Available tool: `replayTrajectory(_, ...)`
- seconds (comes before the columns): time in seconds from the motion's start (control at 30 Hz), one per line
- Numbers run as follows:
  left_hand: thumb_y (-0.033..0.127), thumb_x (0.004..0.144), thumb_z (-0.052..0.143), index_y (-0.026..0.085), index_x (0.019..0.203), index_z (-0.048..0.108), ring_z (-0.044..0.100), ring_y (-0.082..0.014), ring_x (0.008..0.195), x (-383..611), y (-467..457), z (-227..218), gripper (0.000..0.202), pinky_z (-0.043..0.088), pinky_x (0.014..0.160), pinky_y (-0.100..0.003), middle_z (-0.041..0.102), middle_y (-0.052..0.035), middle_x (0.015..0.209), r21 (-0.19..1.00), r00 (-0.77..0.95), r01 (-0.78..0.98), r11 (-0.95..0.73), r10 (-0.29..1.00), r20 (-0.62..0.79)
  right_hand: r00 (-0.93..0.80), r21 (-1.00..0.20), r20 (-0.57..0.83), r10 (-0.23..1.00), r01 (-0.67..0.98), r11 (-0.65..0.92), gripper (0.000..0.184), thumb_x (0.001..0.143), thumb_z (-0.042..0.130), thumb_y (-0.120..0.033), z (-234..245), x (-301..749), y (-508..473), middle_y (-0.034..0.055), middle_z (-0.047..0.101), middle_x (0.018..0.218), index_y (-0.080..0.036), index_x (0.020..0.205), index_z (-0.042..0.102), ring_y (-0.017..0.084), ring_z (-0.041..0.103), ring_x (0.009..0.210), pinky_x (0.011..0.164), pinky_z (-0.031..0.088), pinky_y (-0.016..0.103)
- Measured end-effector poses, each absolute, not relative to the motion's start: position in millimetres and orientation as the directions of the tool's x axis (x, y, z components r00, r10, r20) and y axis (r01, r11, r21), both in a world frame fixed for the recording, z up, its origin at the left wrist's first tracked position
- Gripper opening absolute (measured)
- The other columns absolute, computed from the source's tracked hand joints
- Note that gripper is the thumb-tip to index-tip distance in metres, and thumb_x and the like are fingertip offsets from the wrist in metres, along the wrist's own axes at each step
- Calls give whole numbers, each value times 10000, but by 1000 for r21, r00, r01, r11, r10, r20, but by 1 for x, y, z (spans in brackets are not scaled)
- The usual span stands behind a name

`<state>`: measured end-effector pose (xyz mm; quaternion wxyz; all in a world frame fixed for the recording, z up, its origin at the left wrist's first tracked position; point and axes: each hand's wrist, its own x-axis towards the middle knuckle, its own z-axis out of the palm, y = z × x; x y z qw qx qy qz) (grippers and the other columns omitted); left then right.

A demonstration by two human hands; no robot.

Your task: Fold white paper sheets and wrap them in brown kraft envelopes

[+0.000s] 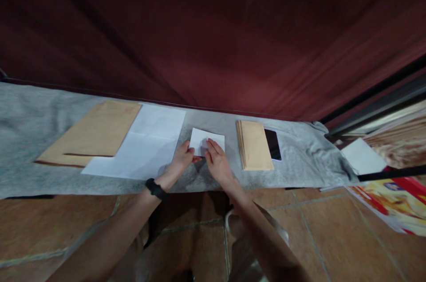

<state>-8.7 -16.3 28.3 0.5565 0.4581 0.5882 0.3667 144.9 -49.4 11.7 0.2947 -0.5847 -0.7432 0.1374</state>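
A small folded sheet of white paper is between my hands at the middle of the cloth-covered table. My left hand pinches its lower left corner, thumb on top and some fingers beneath. My right hand lies on the paper's right part, fingers stretched out and flat against it. Left of the hands are large white sheets with a crease across them. Brown envelopes partly cover these sheets. To the right sits a stack of smaller brown envelopes.
A dark-screened phone lies partly under the small envelopes. Grey cloth covers the narrow table, with a dark red curtain along its far edge. A metal frame and a colourful printed box are at the right.
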Motion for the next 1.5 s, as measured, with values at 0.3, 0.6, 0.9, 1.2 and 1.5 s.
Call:
replayTrajectory(0.3,223,764,531,199,1001,551,645,-205,480,-16,-20,30,239,468,456,-280,631,-1,589,892,65,319,319,932,-357,-159,-404,215,964,884,236,476,1047,398,-262,4,139,-53,111,466,1564,-120,1494,476,190,386,1476,1240,329,377)
replayTrajectory(0.6,260,906,466,140,1241,558,725,-293,832,-19,-33,46,368,516,778,-368,735,-133,861,402,-1,915,42,995,-102,-186,-296,171,968,927,230,505,1067,379,-335,3,138,-54,108,398,1602,-138,1529,426,228,334,1507,1246,280,438)
replayTrajectory(0.9,369,1022,331,110,1475,431,468,-269,1405,18,-36,23,531,357,1169,-442,527,-183,1488,472,383,759,-448,894,233,-240,-255,148,960,928,271,562,1020,417,-231,-2,140,-56,136,334,1629,-106,1564,350,260,300,1521,1254,233,454)
replayTrajectory(1.2,420,1038,226,65,1558,333,232,-246,1544,29,-37,5,638,196,1259,-461,370,-166,1612,401,388,817,-414,910,149,-194,-216,184,964,949,232,586,1013,370,-198,-10,151,-53,143,323,1633,-123,1589,294,258,276,1529,1242,220,474)
replayTrajectory(1.5,370,1026,270,71,1554,356,207,-244,1550,23,-37,4,612,152,1271,-446,333,-151,1626,318,348,872,-373,928,134,-86,-224,195,977,966,130,551,1031,335,-230,-7,162,-54,182,321,1621,-52,1552,355,291,307,1515,1223,239,507)
